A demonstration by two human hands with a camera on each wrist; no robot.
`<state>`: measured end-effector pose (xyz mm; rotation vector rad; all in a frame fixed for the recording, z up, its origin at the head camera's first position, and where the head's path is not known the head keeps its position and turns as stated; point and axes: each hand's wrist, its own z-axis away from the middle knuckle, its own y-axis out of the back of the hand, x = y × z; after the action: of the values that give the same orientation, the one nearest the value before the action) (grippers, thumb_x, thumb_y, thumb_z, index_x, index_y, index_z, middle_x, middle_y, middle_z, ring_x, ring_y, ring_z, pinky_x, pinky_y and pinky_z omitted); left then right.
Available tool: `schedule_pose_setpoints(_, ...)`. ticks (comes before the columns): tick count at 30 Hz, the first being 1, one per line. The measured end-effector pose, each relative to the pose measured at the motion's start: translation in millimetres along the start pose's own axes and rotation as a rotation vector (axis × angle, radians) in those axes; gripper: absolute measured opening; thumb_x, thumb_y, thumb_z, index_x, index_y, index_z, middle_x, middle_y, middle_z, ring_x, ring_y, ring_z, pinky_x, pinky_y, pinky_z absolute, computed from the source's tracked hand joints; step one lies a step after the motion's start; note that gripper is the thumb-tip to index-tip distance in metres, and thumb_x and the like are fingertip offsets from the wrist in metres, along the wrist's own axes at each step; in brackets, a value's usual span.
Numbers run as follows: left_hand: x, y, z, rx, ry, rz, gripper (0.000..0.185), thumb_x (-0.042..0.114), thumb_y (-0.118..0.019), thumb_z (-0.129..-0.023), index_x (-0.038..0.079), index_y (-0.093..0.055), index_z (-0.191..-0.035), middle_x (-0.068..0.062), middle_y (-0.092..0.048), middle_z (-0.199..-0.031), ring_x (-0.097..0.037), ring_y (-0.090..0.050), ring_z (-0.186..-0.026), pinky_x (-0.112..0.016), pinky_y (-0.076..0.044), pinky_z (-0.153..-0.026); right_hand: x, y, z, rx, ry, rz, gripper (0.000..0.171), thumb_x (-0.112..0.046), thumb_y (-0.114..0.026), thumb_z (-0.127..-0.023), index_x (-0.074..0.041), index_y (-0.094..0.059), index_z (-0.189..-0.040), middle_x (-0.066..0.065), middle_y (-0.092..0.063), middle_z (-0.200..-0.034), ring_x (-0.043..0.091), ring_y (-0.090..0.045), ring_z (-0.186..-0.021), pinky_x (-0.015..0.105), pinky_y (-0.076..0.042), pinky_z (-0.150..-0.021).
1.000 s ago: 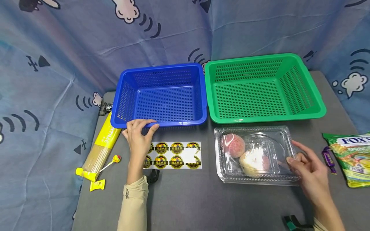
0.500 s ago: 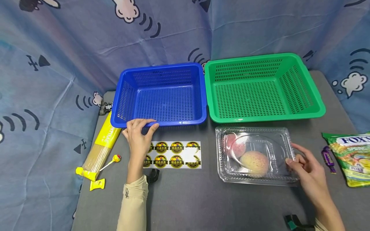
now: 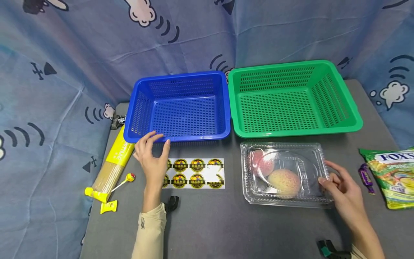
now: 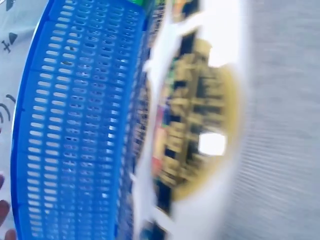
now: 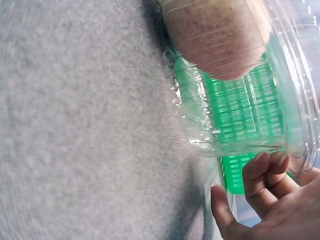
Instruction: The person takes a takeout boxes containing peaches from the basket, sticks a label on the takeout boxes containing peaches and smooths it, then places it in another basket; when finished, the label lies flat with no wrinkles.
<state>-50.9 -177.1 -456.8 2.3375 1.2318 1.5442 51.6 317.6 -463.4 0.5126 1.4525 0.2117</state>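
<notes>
Two peaches [image 3: 278, 176] blur behind the clamshell [image 3: 284, 196] the right hand [image 3: 339, 187] pinches.

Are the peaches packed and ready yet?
Partly. Two peaches lie inside the clear box with its lid down. The right hand holds the box's right edge. The left hand hovers above the sticker sheet; I see no sticker on the box, and both baskets hold nothing.

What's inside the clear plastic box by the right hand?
Inside the clear plastic box lie two peaches, visible through the closed lid. Their undersides are hidden, and glare partly veils the rear one.
</notes>
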Motion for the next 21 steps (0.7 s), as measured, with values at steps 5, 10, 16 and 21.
schedule_pose_setpoints(5, -5.4, 6.8, 16.7, 0.099, 0.028, 0.001, 0.025, 0.018, -0.080, -0.094, 0.004, -0.075, -0.115, -0.017, -0.067, -0.120, -0.039, -0.053, -0.116, -0.047, -0.032, -0.105, 1, 1, -1, -0.007, -0.005, -0.044, 0.056, 0.001, -0.062, -0.104, -0.023, -0.051, -0.153, -0.012, -0.045, -0.075, 0.007, -0.045, -0.067, 0.021, -0.039, -0.064)
schedule_pose_setpoints(10, -13.4, 16.4, 33.4, -0.122, 0.228, -0.107, 0.040, 0.020, -0.080, -0.094, 0.004, -0.067, -0.128, -0.020, -0.062, -0.116, -0.039, -0.055, -0.100, -0.043, -0.042, -0.088, 2, 2, -1, 0.003, -0.014, -0.030, 0.056, 0.000, -0.061, -0.104, -0.026, -0.051, -0.153, -0.013, -0.045, -0.074, 0.005, -0.045, -0.068, 0.021, -0.038, -0.064)
schedule_pose_setpoints(16, -20.3, 26.3, 46.1, -0.419, 0.387, -0.289, 0.075, 0.040, -0.083, -0.091, 0.004, -0.050, -0.148, -0.023, -0.054, -0.140, -0.043, -0.048, -0.131, -0.059, -0.041, -0.109, 3, 2, -2, 0.003, -0.045, -0.022, 0.057, -0.002, -0.062, -0.104, -0.030, -0.051, -0.153, -0.014, -0.046, -0.074, 0.005, -0.045, -0.068, 0.022, -0.037, -0.064)
schedule_pose_setpoints(21, -17.8, 31.7, 46.4, -0.456, 0.426, -0.336, 0.086, 0.044, -0.087, -0.087, 0.005, -0.046, -0.152, -0.025, -0.049, -0.148, -0.046, -0.042, -0.138, -0.061, -0.040, -0.111, 4, 0, -2, -0.004, -0.046, -0.016, 0.057, -0.003, -0.062, -0.105, -0.029, -0.050, -0.153, -0.014, -0.046, -0.073, 0.004, -0.046, -0.068, 0.022, -0.037, -0.063)
